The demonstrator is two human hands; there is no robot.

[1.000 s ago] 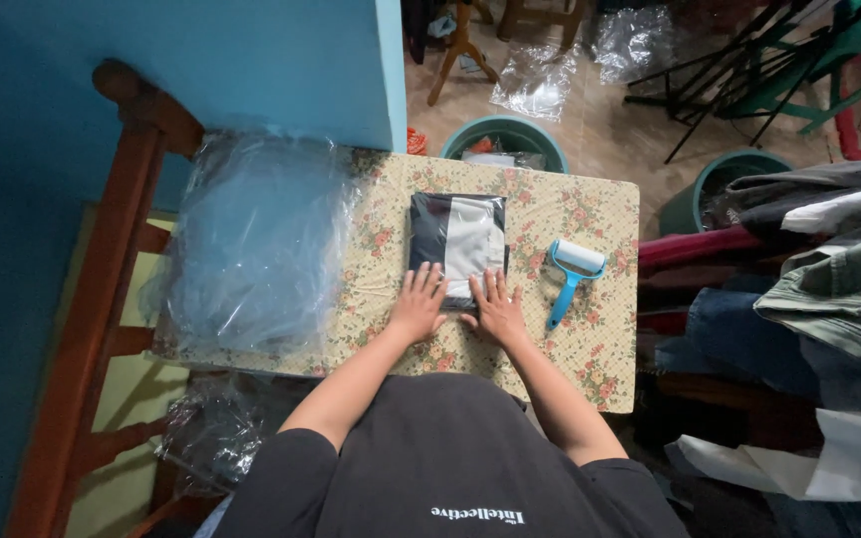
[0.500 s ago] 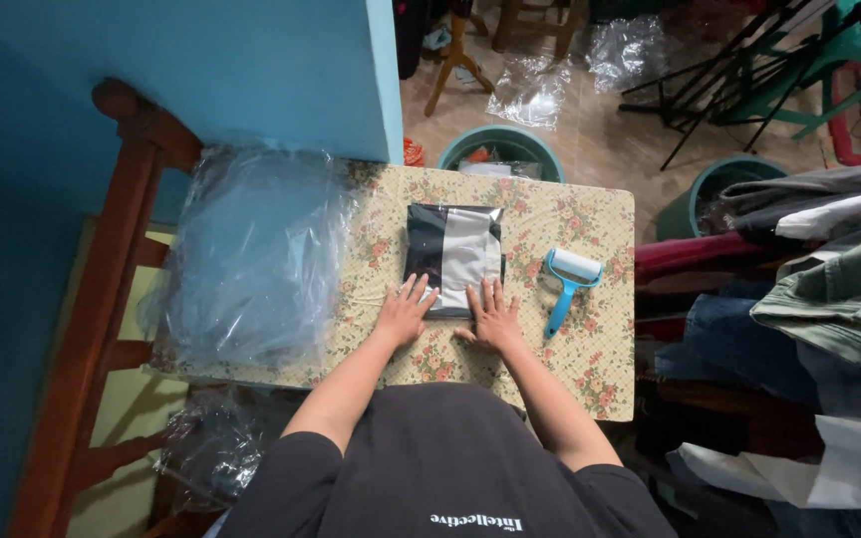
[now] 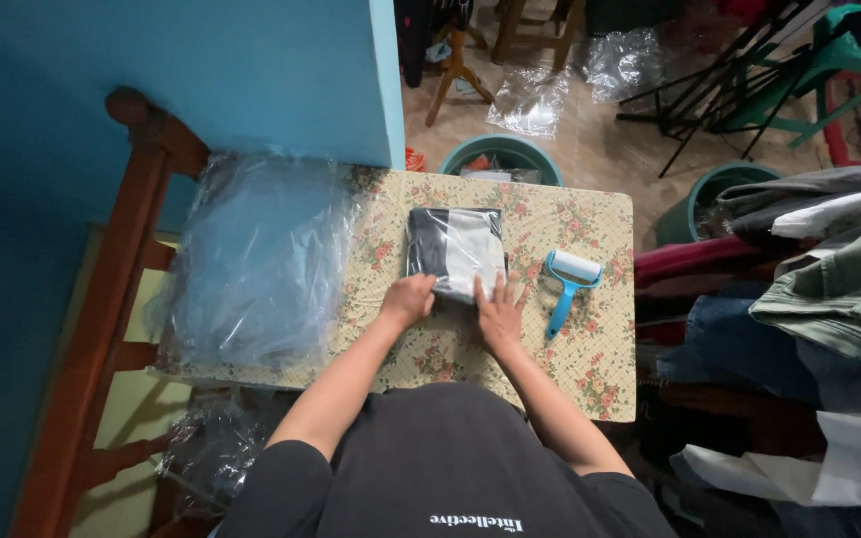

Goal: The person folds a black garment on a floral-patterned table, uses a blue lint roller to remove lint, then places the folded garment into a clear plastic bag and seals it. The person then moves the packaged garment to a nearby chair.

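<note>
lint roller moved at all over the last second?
No. The lint roller lies at the same spot on the floral tablecloth, right of the bagged garment and just inside the table's right edge.

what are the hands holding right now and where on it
Both hands grip the bagged folded garment at its near edge: left hand on the near left corner, right hand pressing the near right.

A bagged garment (image 3: 456, 249) is lying mid-tabletop (image 3: 590, 369). A stack of plastic bags (image 3: 256, 261) is sitting to its left, a lint roller (image 3: 568, 284) to its right. Two buckets (image 3: 500, 156) are standing on the floor beyond the tabletop's far edge.
</note>
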